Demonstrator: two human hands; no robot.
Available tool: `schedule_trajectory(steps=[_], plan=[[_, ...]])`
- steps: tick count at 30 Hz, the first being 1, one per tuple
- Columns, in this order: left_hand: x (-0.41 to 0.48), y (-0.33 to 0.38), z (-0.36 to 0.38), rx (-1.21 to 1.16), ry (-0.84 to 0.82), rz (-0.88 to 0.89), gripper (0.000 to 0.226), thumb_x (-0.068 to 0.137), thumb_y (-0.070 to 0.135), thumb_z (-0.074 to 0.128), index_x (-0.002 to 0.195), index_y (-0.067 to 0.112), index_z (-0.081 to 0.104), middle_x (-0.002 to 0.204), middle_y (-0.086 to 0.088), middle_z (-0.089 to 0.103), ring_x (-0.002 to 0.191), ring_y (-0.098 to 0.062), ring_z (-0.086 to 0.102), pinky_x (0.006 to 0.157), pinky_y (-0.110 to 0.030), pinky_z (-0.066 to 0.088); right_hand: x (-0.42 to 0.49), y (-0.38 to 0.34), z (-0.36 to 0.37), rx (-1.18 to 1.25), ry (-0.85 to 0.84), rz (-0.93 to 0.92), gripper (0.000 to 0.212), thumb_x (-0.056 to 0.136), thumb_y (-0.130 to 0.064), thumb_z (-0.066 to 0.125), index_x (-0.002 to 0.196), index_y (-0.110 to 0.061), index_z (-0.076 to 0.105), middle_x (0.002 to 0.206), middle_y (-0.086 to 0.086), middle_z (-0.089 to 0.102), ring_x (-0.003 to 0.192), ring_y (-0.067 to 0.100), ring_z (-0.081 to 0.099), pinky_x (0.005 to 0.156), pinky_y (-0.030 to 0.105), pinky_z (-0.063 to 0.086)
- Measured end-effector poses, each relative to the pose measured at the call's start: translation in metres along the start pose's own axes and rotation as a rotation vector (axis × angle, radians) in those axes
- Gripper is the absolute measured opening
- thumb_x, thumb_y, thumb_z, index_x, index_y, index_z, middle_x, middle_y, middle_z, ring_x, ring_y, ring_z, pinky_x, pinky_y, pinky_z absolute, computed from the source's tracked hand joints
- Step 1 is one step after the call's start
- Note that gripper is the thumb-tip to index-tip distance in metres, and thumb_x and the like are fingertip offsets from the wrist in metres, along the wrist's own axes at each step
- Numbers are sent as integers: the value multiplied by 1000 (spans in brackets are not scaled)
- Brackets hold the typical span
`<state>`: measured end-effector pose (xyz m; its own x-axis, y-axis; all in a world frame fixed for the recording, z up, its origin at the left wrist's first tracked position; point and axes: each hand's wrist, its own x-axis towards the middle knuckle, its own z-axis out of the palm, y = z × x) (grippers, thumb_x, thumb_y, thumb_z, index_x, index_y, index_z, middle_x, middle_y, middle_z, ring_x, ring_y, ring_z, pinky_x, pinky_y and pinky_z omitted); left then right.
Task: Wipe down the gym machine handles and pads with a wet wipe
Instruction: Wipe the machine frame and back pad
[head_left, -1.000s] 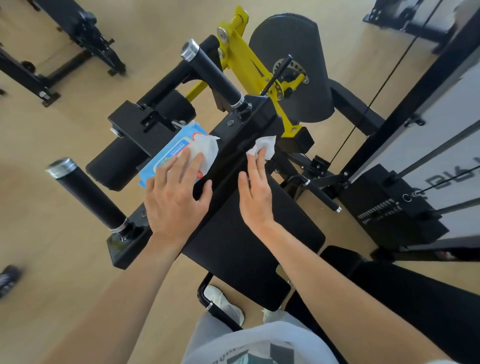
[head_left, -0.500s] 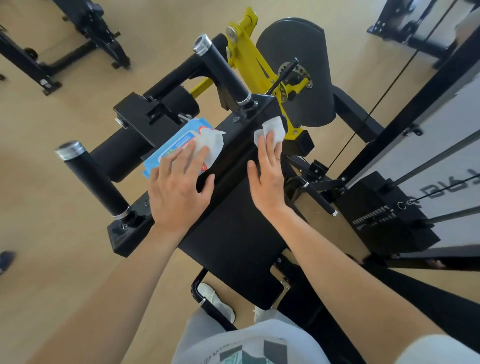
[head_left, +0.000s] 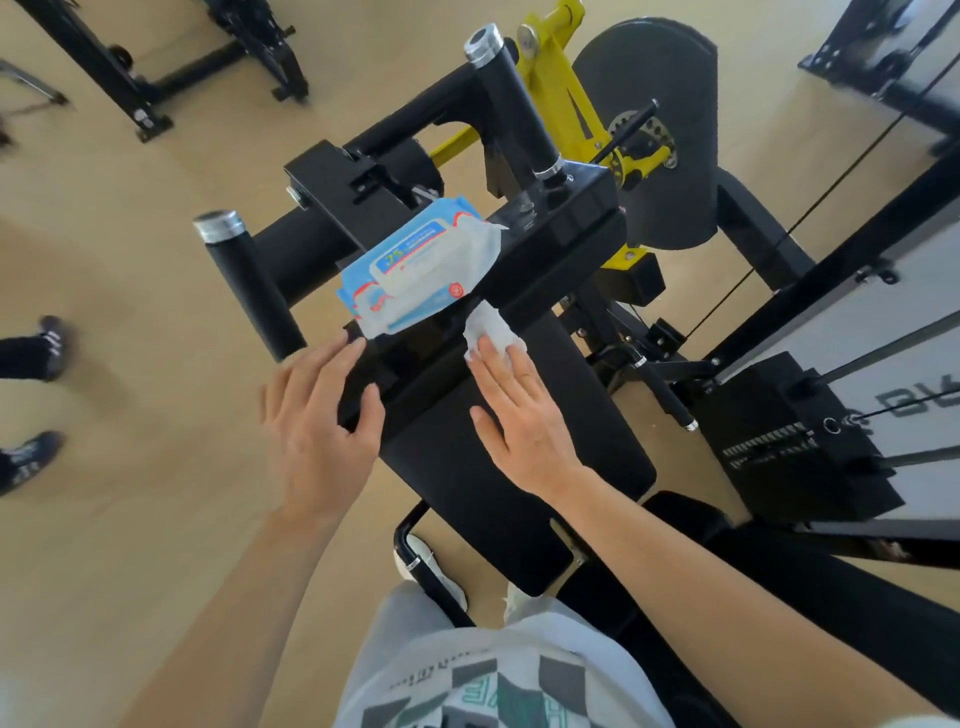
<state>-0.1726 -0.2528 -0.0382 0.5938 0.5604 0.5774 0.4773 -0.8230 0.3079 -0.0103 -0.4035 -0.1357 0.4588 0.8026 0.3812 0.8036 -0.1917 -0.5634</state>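
**While the wipe is at the top of the pad, the pack lies close in its way**

Where the frame is cut at the left edge, two dark shoes (head_left: 31, 348) of another person show, and no more of that person. Next comes the near handle (head_left: 249, 291), black with a silver cap; its lower end is hidden behind the left hand (head_left: 317, 431). This hand rests on the corner of the black machine frame (head_left: 561, 228). Its grip is spread, with the fingers straight along the side and the thumb on top, and it holds nothing. The hand is a little blurred, so I cannot tell how firmly it presses.

Just above it the wipe pack (head_left: 421, 275) lies on the frame, and its lower end seems to hang over the edge. The wet wipe (head_left: 493, 332) is just beside the pack, bunched under the fingertips of the right hand (head_left: 519, 415). This hand lies flat with its grip spread and pushes the wipe on the upper end of the pad (head_left: 519, 467).

I think a wide stroke to the left could knock the pack to the floor (head_left: 130, 519). Also, only the fingertips hold the wipe down, so it may roll up or slip out and then clean very little.

The far handle (head_left: 514, 104) stands higher, beside the yellow lever (head_left: 561, 78). I cannot tell whether either handle is already wiped. The weight stack (head_left: 800, 447) at the right is partly cut off. The print on the pack is too blurred to read.
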Motion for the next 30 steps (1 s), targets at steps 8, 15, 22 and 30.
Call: schedule_trajectory(steps=[8, 15, 22, 30], plan=[[-46, -34, -12, 5, 34, -154, 35, 94, 9, 69, 129, 6, 68, 130, -12, 65, 110, -33, 58, 102, -37, 44, 18, 5, -4, -22, 39, 173, 63, 106, -25, 46, 163, -17, 20, 172, 1, 7, 159, 29, -4, 127, 50, 20], [-43, -37, -22, -97, -46, -225, 34, 97, 5, 67, 131, 9, 69, 130, -6, 67, 113, -28, 59, 104, -19, 37, -12, -52, 29, 53, -95, -95, 64, 104, -21, 56, 159, -5, 28, 169, 12, 21, 158, 34, 9, 125, 50, 26], [-45, -40, -31, -196, -46, -251, 31, 100, -2, 59, 126, 6, 71, 133, -1, 66, 123, -16, 58, 109, -20, 38, -20, -84, 44, -10, -279, -399, 61, 107, -25, 46, 162, -13, 22, 171, 5, 15, 159, 27, 1, 128, 48, 15], [-44, -39, -33, -284, -59, -349, 31, 99, -1, 60, 124, 11, 73, 133, 5, 66, 125, -10, 56, 110, -16, 36, -9, -32, 19, -74, -210, -198, 60, 110, -27, 43, 163, -12, 20, 172, 7, 11, 159, 26, 5, 126, 50, 24]])
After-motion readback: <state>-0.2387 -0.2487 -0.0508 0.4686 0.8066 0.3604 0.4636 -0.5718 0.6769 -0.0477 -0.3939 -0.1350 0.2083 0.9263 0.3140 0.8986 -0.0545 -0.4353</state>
